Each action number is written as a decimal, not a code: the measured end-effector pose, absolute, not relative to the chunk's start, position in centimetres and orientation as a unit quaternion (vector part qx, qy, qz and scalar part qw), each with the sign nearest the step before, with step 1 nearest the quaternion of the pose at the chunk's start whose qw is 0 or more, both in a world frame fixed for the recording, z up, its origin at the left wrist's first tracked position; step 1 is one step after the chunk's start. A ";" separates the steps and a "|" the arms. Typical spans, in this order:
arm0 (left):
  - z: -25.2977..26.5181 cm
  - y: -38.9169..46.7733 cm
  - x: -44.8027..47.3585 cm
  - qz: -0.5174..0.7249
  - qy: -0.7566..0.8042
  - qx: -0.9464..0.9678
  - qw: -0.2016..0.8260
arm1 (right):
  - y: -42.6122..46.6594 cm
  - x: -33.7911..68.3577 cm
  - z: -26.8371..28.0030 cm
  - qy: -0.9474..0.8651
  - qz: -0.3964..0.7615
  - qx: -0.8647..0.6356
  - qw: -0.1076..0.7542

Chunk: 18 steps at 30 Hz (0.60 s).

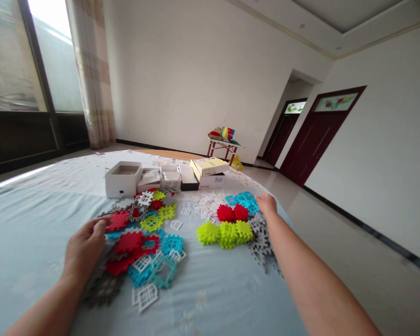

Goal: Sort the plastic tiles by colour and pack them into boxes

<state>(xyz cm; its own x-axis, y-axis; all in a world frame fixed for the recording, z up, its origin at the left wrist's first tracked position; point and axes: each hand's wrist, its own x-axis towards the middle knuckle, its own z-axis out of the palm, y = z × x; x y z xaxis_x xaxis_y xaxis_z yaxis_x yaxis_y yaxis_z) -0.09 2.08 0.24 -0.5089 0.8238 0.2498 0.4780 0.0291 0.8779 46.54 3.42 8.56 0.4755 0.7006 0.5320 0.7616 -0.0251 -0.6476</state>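
My left hand [87, 240] is at the left edge of a mixed heap, its thumb and fingers pinched at the edge of a red notched building tile [117, 220]. Red, blue, lime and dark grey tiles lie overlapped there, among them a light blue frame tile [164, 270] and white window pieces [146, 297]. My right hand [266, 204] is curled beside a pile of blue tiles [247, 201]; what its fingers hold, if anything, is hidden. Below the blue pile are red tiles [232, 213], lime tiles [226, 233] and grey tiles [262, 240], grouped by colour.
Small white window pieces [210, 203] lie scattered mid-table. Behind them stand an open white box [123, 179], smaller boxes [171, 177] and a yellow-and-white box [210, 165]. A patterned cloth [224, 303] covers the table. A small side table [224, 142] stands by the wall.
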 end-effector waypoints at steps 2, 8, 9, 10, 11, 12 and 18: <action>0.1 2.1 -0.2 0.517 0.696 0.472 0.159 | 4.1 46.6 8.3 -0.521 -0.005 -0.715 0.466; 0.1 2.1 0.0 0.527 0.687 0.467 0.180 | 4.4 42.2 7.2 -0.601 0.077 -0.658 0.448; 0.1 2.1 0.1 0.529 0.686 0.465 0.183 | 3.9 40.8 7.0 -0.623 0.090 -0.638 0.443; 0.1 2.0 0.1 0.530 0.686 0.463 0.184 | 3.4 39.4 6.8 -0.646 0.103 -0.617 0.437; 0.1 2.0 0.1 0.531 0.685 0.463 0.187 | 2.7 37.8 6.6 -0.669 0.117 -0.596 0.429; 0.1 1.9 0.1 0.531 0.684 0.463 0.189 | 2.0 36.4 6.4 -0.692 0.132 -0.575 0.417; 0.0 1.7 0.1 0.538 0.674 0.470 0.190 | -1.0 29.6 4.4 -0.823 0.149 -0.463 0.293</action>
